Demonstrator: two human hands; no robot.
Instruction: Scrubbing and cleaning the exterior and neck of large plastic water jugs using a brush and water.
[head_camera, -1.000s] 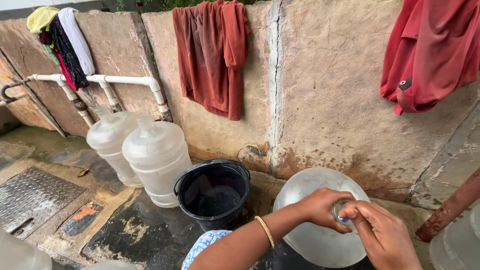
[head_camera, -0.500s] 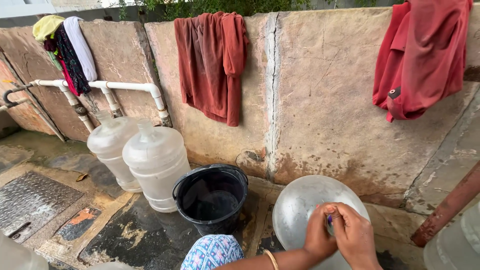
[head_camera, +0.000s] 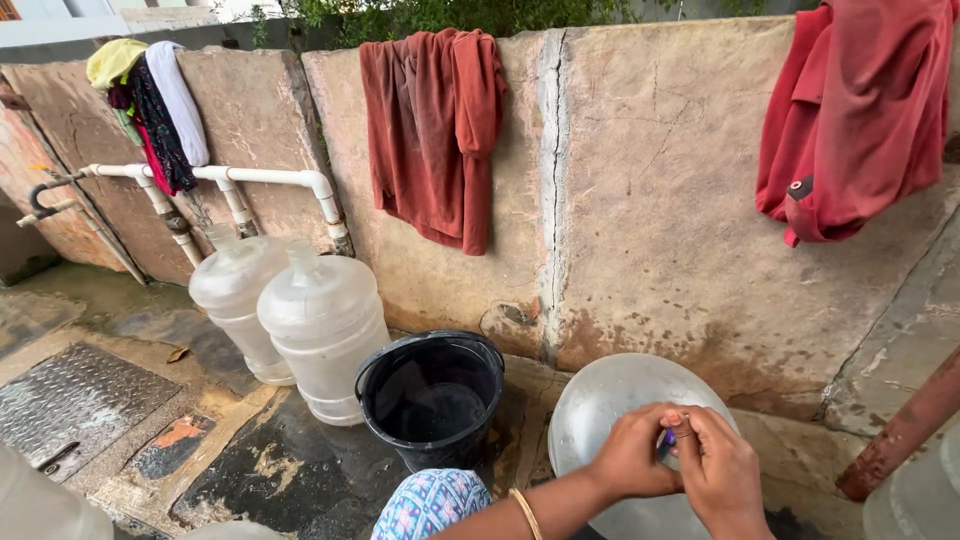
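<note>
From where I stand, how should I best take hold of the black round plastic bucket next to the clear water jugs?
Probably grip the black round plastic bucket by its rim, from above: it stands upright, open-topped, its thin handle folded down along the rim.

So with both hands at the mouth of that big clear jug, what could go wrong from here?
1. The large clear plastic water jug stands right beside the black plastic bucket; a tip could knock it into the bucket.
2. The ground looks wet, so the jug's base might slide.
3. The left hand and right hand crowd the small purple piece at the mouth; it could slip from the fingers.
</note>
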